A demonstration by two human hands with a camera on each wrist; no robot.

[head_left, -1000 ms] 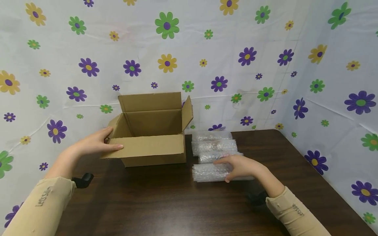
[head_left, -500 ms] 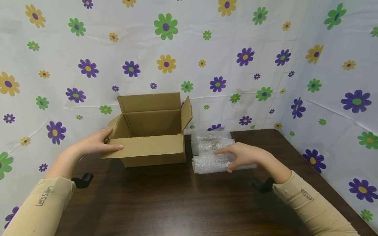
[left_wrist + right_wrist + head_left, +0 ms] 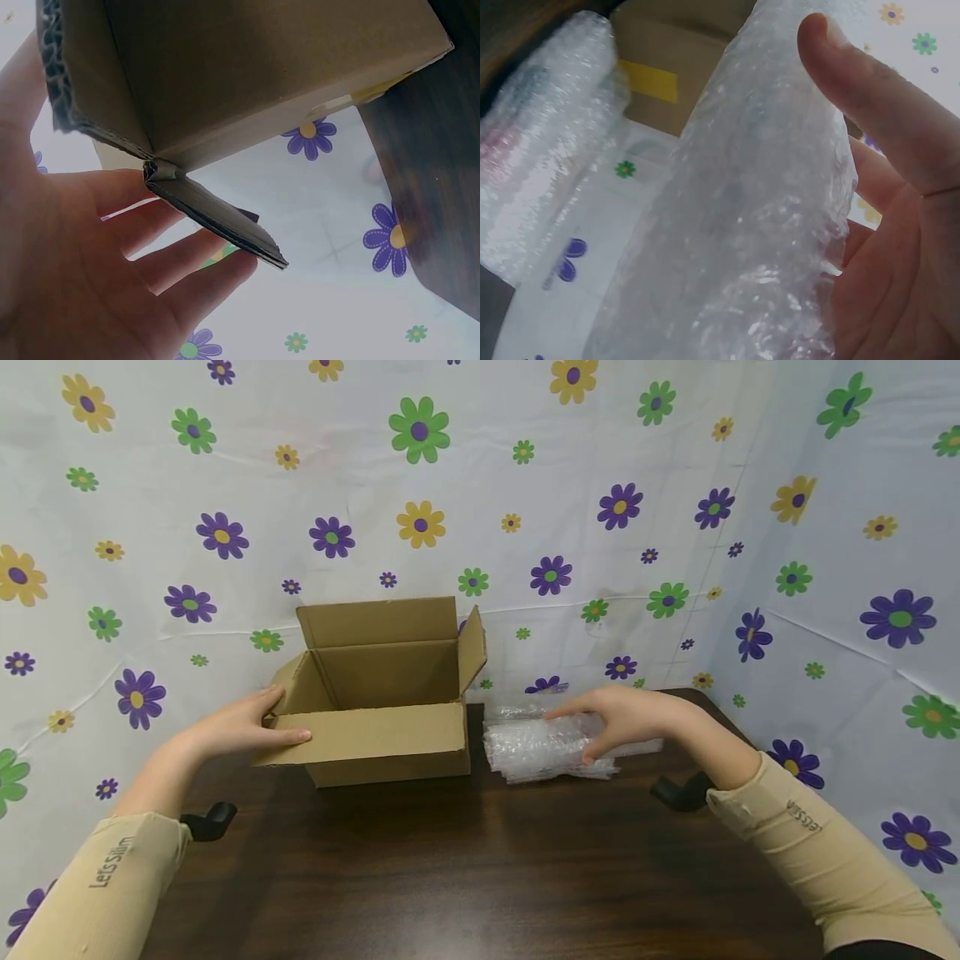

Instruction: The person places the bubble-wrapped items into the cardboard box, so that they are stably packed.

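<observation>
Over my feed, the left hand (image 3: 243,727) holds the box (image 3: 397,766) at its near left corner, thumb on the front flap (image 3: 382,732) and fingers behind the left flap (image 3: 225,214). I judge this steadies the box and holds those flaps outward. The right hand (image 3: 637,714), to the right of the box, pinches a bubble wrap bundle (image 3: 727,225) between thumb and fingers, probably gently because the wrap gives. I can't tell whether it touches the other bundles (image 3: 504,712), which lie just right of the box on the surface (image 3: 420,877), end-on to it, presumably for easy reach. I can't make out their contents.
</observation>
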